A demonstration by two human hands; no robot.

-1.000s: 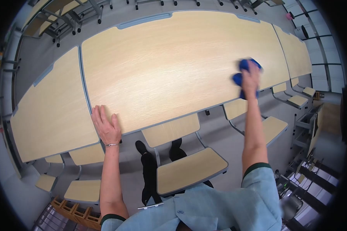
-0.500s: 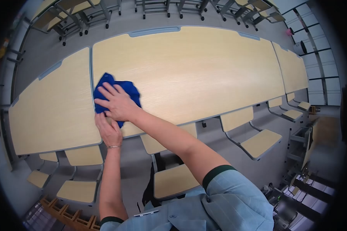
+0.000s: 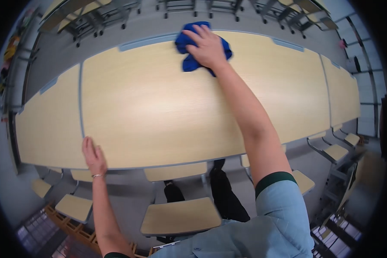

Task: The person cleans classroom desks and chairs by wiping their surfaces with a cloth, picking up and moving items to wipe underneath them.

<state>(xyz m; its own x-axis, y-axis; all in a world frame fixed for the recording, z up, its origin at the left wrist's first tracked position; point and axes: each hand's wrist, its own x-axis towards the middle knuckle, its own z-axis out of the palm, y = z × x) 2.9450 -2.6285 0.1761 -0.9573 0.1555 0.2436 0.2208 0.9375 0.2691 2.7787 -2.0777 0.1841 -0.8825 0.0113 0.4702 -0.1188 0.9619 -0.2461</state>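
Note:
A blue cloth [image 3: 192, 62] lies bunched on the far edge of the light wooden desk [image 3: 159, 103]. My right hand [image 3: 207, 46] presses on it from above, fingers spread over the fabric, arm stretched forward. At the near edge of the desk, my left hand [image 3: 94, 157] rests on the surface by the seam with the desk to the left. Its fingers lie extended with nothing under them that I can see, and a thin bracelet circles the wrist.
Adjoining desks stand at the left [image 3: 51, 124] and right [image 3: 342, 90]. A chair [image 3: 180, 216] is close in front of my body, with other chairs along the near edge. More desks with wheeled legs stand beyond the far edge.
My right hand and the blue cloth went from the right side to the left beside my left hand, then to the far edge. My left hand stays near the seam.

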